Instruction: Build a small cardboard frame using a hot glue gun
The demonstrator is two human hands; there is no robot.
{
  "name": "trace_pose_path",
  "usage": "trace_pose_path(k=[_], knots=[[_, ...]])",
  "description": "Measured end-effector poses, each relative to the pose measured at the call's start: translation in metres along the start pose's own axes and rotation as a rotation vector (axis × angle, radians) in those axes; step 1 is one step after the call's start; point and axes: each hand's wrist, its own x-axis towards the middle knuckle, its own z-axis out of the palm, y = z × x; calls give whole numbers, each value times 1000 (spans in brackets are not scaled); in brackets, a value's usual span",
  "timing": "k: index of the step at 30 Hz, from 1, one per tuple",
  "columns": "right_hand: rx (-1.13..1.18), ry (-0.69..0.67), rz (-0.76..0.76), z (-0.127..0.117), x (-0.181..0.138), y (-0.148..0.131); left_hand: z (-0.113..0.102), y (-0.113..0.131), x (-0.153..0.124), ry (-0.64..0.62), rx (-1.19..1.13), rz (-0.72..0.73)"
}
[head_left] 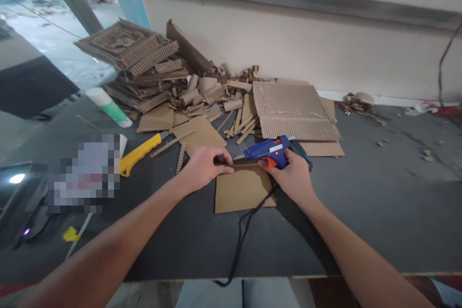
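Note:
My right hand (294, 178) is wrapped around a blue hot glue gun (260, 149) with an orange trigger and a small red light lit. Its nozzle points left, at a narrow corrugated cardboard strip (246, 164). The strip's left end is pinched between the thumb and fingers of my left hand (207, 166). Below the strip lies a flat square cardboard piece (243, 192); whether the two touch I cannot tell. The gun's black cord (242, 231) runs over the square's right corner toward the table's front edge.
At the back left stands a stack of cardboard frames (144, 65) beside loose scraps (207, 91). A large peeled cardboard sheet (294, 110) lies behind the gun. On the left are a yellow-handled cutting tool (140, 154), a white-and-green tube (110, 108) and a blurred-out object (86, 173).

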Motion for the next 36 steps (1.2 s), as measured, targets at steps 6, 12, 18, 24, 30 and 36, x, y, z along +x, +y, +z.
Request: trace_pose_path(k=[6,12,18,24,30,36], knots=[[-3,-5,-8,1,0,-2,-16,-11,2,-13,85,78],[-5,-32,10,-1,-1,0,-26,-18,2,-117,113,134],[5,-65,-2,-3,0,2,-22,-18,2,-86,126,153],[-8,-50,-28,1,2,-2,-20,-14,1,-77,107,168],[-8,-68,-32,2,5,0,-20,-11,2,-78,91,158],[73,-129,-39,2,0,1,-20,-13,2,-81,106,161]])
